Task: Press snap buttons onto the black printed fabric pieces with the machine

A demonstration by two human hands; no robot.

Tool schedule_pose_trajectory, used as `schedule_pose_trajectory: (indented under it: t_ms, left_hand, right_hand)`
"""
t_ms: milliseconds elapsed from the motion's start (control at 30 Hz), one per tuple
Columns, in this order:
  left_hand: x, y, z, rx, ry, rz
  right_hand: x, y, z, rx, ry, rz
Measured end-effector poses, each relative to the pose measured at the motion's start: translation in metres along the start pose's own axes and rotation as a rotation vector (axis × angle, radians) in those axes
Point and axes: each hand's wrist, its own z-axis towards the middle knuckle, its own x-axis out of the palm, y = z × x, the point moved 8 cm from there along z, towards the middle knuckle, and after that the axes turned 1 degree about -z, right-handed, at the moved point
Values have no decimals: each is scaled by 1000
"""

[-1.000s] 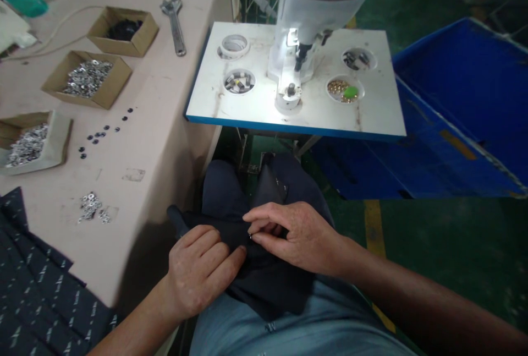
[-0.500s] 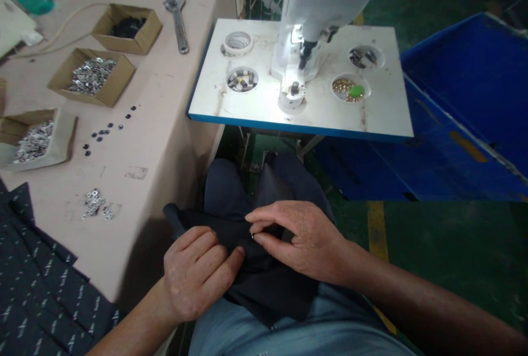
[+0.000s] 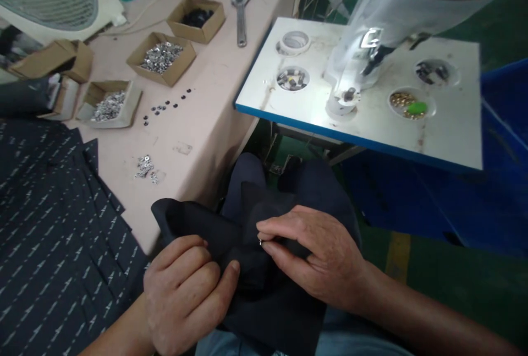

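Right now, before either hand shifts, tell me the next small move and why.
I'd probably draw the dark cloth smoother with the left hand, which grips it. The cloth lies in loose folds close to the small shiny piece pinched in the right hand; whether they touch isn't clear.

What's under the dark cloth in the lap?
Dark trouser legs show past the far side of the dark cloth, light blue fabric along its near side. Whatever lies directly beneath is covered.
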Motion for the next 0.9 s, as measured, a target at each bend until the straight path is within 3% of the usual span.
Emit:
schedule_pose_trajectory:
  t_ms: [200,600,733,900]
  left_hand:
    - [-8,-2,-7,11,2,26]
    - [-10,2,-6,5,-27,24]
    - [-7,0,-5,2,20,38]
    - [-10,3,-3,-3,-70,75]
  right_hand:
    - [3,13,4,-42,-21,15]
    - [9,3,-3,138,-82,65]
    - [6,6,-4,111,-119,48]
    - [1,12,-5,39,-122,25]
